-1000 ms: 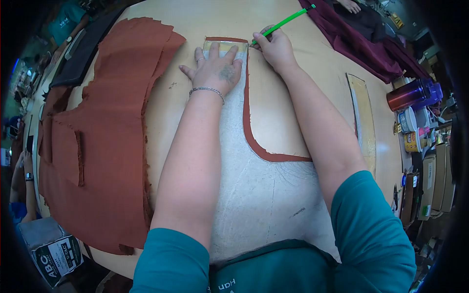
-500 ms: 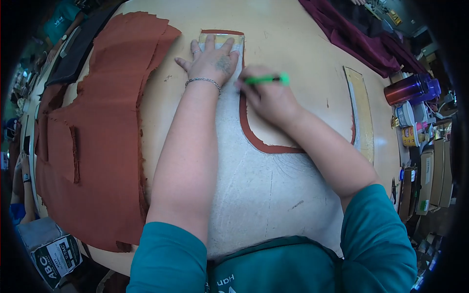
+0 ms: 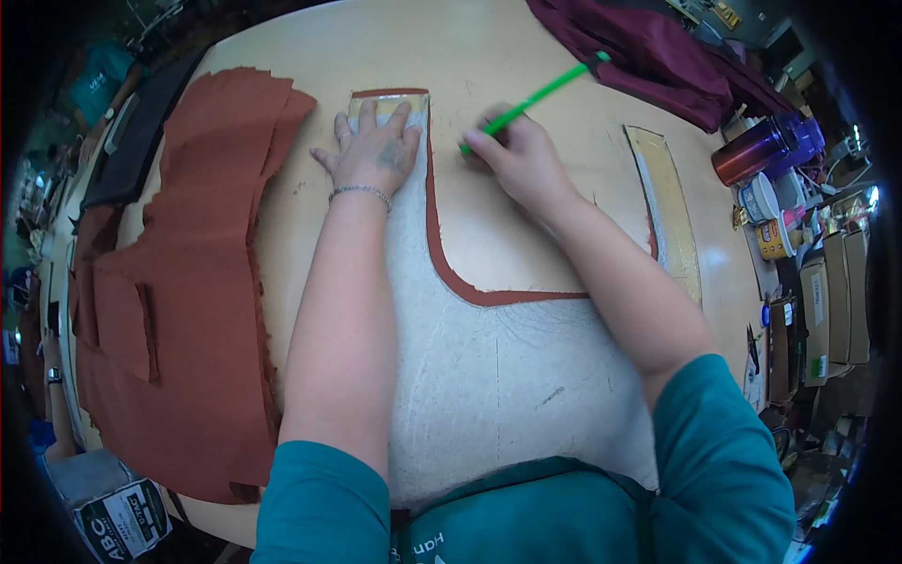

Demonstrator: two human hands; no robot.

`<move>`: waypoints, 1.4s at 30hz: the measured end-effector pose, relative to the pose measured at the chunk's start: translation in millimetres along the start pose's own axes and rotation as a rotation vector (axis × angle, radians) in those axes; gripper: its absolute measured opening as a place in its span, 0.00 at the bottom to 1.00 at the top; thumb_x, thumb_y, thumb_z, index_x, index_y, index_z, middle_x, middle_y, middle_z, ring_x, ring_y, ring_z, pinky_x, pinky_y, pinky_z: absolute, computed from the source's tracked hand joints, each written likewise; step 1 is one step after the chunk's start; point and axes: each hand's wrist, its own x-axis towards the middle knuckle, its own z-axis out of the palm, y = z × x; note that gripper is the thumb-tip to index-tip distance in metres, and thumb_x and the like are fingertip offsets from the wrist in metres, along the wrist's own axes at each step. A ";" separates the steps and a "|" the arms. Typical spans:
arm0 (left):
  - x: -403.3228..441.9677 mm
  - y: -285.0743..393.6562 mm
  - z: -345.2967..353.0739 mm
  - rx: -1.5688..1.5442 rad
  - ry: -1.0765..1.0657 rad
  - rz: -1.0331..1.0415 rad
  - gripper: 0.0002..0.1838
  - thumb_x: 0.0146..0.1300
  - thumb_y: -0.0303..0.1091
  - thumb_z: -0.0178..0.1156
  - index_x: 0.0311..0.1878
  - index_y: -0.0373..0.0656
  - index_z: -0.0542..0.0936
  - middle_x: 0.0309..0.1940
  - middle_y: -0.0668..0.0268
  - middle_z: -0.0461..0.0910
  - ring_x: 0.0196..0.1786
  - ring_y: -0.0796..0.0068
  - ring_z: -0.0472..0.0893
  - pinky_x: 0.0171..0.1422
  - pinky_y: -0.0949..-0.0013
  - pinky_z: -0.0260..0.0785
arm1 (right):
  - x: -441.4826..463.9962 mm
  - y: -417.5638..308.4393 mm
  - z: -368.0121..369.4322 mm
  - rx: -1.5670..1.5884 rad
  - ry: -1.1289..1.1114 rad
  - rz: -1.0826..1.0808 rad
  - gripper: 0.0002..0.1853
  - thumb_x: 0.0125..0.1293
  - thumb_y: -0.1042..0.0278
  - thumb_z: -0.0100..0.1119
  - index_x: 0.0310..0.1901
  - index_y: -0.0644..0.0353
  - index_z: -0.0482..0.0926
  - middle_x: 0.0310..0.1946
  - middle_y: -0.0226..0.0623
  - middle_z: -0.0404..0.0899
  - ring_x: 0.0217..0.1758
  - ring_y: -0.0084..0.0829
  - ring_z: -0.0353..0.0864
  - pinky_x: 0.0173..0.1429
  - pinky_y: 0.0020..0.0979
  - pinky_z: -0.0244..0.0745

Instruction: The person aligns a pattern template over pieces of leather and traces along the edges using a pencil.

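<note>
Filling most of our view, the pale tabletop (image 3: pixel 310 38) bears the main items. Next in size we log the stacked rust-coloured cloth (image 3: pixel 197 282), several layers, lying to the left with frayed edges. We then record the pale template (image 3: pixel 451 367): flat on the table, directly in front of the person, one arm running away from the body to a yellowish far end. A second yellowish arm shows at right; the right forearm (image 3: pixel 625 277) hides part of the span between. Toward the far right we see maroon cloth (image 3: pixel 648 70), bunched.

Left hand (image 3: pixel 376 155): palm down on the template's far end, fingers spread wide, gripping nothing that we can see. Right hand (image 3: pixel 526 164): over the notch between the two arms, grip narrow, thumb and fingers pinched. We note a rust-coloured border (image 3: pixel 458 288) edging the notch and the far end. Purple-red tumbler (image 3: pixel 752 155): right side of the table, well apart from both hands.

In the right-hand pinch we find the green pen (image 3: pixel 536 101), tilted, lower end near the border but apart from it; whether it touches the tabletop we cannot tell. Smallest: a chain bracelet (image 3: pixel 360 190) at the left wrist, then a ring (image 3: pixel 345 133).
</note>
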 end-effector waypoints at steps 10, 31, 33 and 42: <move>1.5 -2.6 1.1 -0.015 -0.013 0.014 0.24 0.64 0.53 0.37 0.64 0.70 0.58 0.68 0.67 0.47 0.70 0.53 0.44 0.65 0.32 0.34 | 84.7 36.0 32.6 -0.180 0.270 -0.038 0.11 0.58 0.65 0.57 0.36 0.64 0.74 0.27 0.42 0.79 0.31 0.34 0.80 0.39 0.31 0.73; 2.1 -0.6 1.3 -0.016 -0.010 0.006 0.24 0.64 0.53 0.36 0.64 0.69 0.59 0.68 0.68 0.47 0.70 0.54 0.44 0.65 0.33 0.35 | -67.8 -52.4 -25.5 -0.432 -0.644 -0.099 0.06 0.57 0.70 0.56 0.33 0.62 0.74 0.25 0.41 0.76 0.29 0.35 0.76 0.38 0.31 0.71; 0.0 -0.8 -2.4 -0.018 -0.014 0.015 0.24 0.64 0.52 0.37 0.64 0.69 0.59 0.68 0.69 0.48 0.70 0.54 0.44 0.65 0.33 0.36 | -23.6 -30.4 -10.4 -0.289 -0.269 0.054 0.08 0.59 0.67 0.56 0.35 0.63 0.74 0.24 0.38 0.77 0.29 0.30 0.76 0.37 0.28 0.71; 1.3 -1.8 1.2 0.000 -0.011 0.007 0.24 0.64 0.54 0.37 0.64 0.70 0.58 0.68 0.69 0.48 0.70 0.53 0.45 0.65 0.33 0.35 | 83.6 41.5 29.3 -0.173 0.228 -0.067 0.11 0.58 0.64 0.57 0.36 0.64 0.74 0.29 0.43 0.79 0.33 0.36 0.80 0.41 0.32 0.73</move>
